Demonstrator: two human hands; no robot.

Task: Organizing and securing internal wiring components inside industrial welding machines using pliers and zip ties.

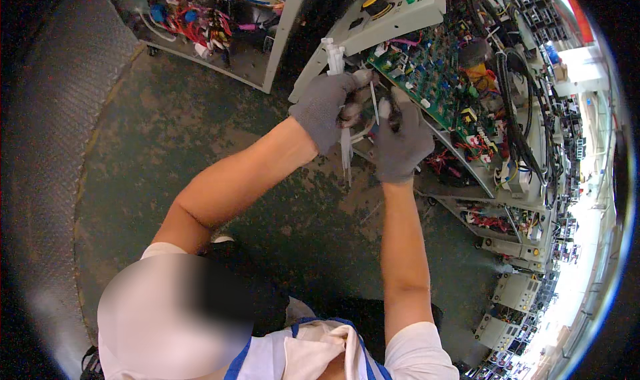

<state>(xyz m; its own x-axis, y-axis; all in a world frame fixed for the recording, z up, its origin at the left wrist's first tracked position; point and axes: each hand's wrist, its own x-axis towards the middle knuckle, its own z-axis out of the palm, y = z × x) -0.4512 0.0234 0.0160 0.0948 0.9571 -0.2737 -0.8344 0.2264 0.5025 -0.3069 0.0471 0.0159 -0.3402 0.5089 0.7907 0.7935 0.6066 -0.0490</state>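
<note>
My left hand point(325, 108), in a grey glove with bare fingertips, is closed around a bundle of white cable ties point(335, 60). Their heads stick out above the fist and the thin tails hang below it. A single white cable tie point(375, 103) stands between the two hands. My right hand point(405, 143), gloved the same way, has its fingers curled at the lower end of that tie. Just beyond both hands is the edge of a green circuit board point(427, 80) in an open machine housing; the fingers partly hide what lies there.
Another open cabinet point(267, 63) with red and blue wiring stands at the far left. A grey panel with black and yellow knobs point(377, 5) rises behind my hands. Black cables point(517, 113) run along the right, where more open units point(497, 223) line up. The green floor point(147, 160) is worn.
</note>
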